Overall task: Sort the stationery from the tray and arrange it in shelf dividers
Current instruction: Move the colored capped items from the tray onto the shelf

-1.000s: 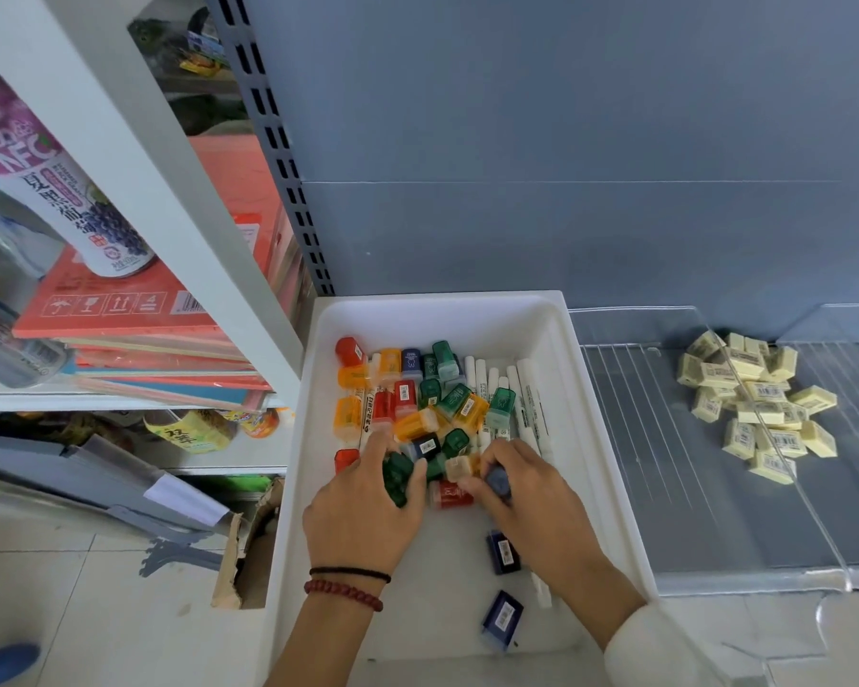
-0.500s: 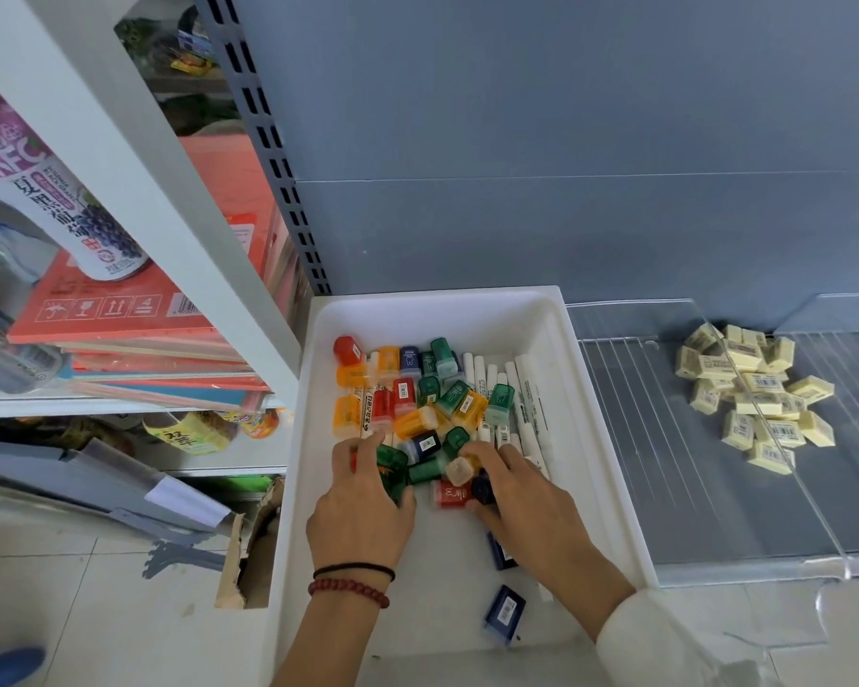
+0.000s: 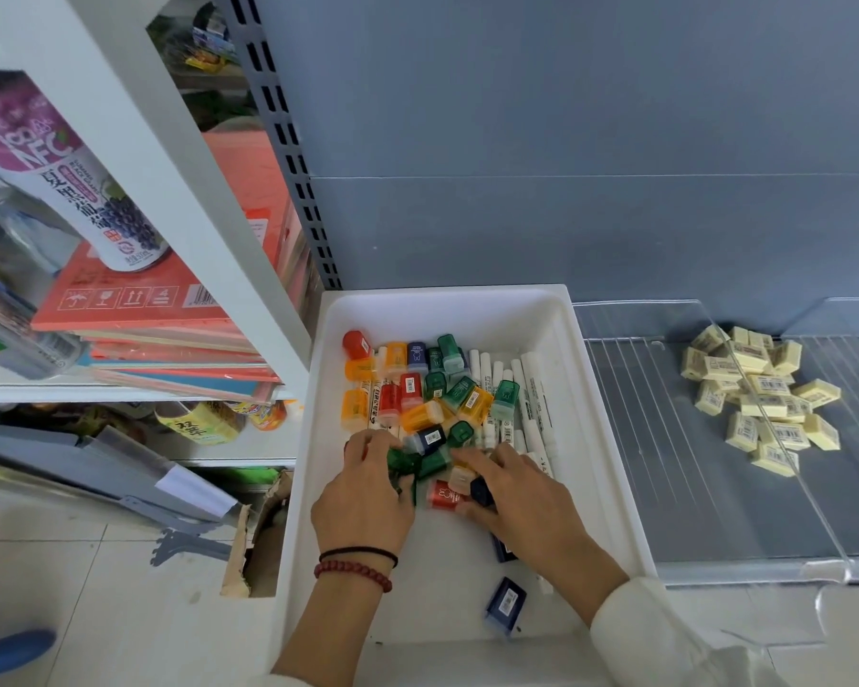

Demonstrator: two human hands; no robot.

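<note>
a: what does the frame show?
b: a person's two hands at work inside a white tray (image 3: 611, 438), which sits at the left end of a grey shelf (image 3: 690, 513).

a: the left hand?
b: the left hand (image 3: 363, 498) has two bracelets (image 3: 355, 562) at the wrist. it is knuckles-up in the middle of the tray, fingers curled round a clump of dark green pieces (image 3: 402, 461).

a: and the right?
b: the right hand (image 3: 521, 493), coming out of a white sleeve (image 3: 665, 632), lies just beside it. thumb and forefinger pinch a dark blue piece (image 3: 482, 490). a red piece (image 3: 442, 494) lies between the two hands, touching the blue one.

a: where is the stationery?
b: most of it is in the tray's far half. a heap of small coloured pieces (image 3: 417, 384) in orange, red, green and blue lies there. white markers (image 3: 531, 389) lie lengthwise to their right, near the right wall. one navy piece (image 3: 506, 603) lies alone near the front wall.

a: anything on the shelf itself?
b: a pile of pale yellow erasers (image 3: 759, 389), well to the right of the tray. a clear divider (image 3: 784, 463) cuts across the pile, with erasers on both sides of it.

a: and to the left?
b: a white rack holds a stack of orange notebooks (image 3: 145, 300), with a purple grape-label can (image 3: 70, 181) on top.
</note>
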